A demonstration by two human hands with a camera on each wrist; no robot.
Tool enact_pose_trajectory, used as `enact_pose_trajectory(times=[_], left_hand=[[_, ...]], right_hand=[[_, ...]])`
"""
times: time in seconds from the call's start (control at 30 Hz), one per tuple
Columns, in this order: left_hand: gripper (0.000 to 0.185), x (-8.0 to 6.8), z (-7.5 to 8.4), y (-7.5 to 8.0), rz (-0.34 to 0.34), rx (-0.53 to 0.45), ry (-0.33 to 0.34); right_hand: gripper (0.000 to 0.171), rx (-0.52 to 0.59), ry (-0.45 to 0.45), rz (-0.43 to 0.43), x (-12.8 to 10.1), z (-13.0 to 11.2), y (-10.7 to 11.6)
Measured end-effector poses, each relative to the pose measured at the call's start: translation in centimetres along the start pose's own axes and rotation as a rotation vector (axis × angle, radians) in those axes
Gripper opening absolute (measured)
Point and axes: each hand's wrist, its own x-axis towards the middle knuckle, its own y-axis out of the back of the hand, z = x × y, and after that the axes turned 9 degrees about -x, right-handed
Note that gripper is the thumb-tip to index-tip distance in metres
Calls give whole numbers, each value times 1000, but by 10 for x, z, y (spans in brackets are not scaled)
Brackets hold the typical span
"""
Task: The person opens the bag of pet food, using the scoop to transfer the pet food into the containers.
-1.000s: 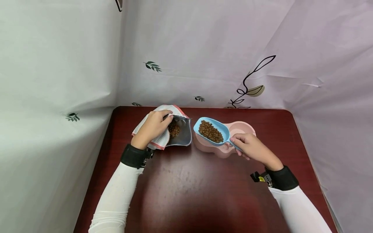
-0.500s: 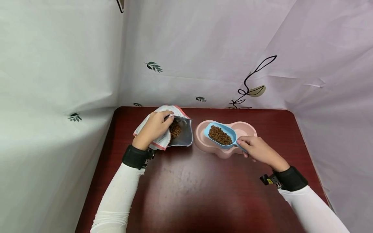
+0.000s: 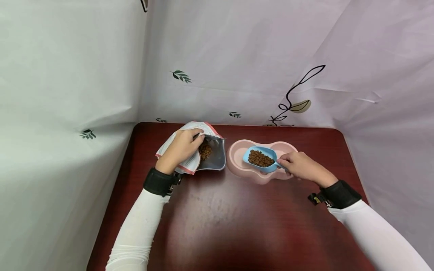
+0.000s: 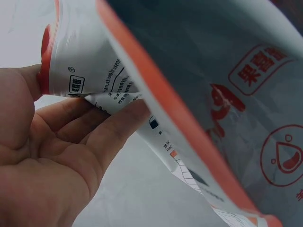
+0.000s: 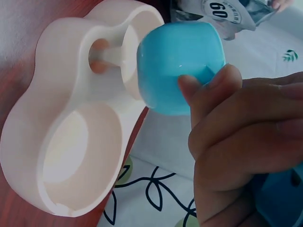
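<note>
Blue scoop (image 3: 260, 159), heaped with brown kibble (image 3: 260, 158), over pink double bowl (image 3: 237, 160) near worktop (image 3: 217, 210) far edge. Right hand (image 3: 300, 167) grips its handle from the right. Left hand (image 3: 181, 148) pinches the open food pouch (image 3: 211, 158) at the far-left corner.

The dark red, glossy wooden worktop (image 3: 230, 222) has rounded far corners and is closed in by pale printed sheeting along its far, left and right edges. Two things lie directly on it, both near the far edge. Towards the far left corner lies an opened white pouch with an orange-red rim and a silver lining (image 3: 211, 160), brown kibble showing in its mouth. Just beside it, nearer the middle of the far edge, sits a pale pink plastic double feeding bowl (image 3: 237, 165), its two wells side by side along that edge.
</note>
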Motion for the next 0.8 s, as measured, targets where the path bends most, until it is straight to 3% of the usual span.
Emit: enact_pose_trajectory(times=[0.8], left_hand=[[38, 0, 0, -2, 6, -31, 1]], right_hand=[[37, -219, 20, -130, 42, -14, 27]])
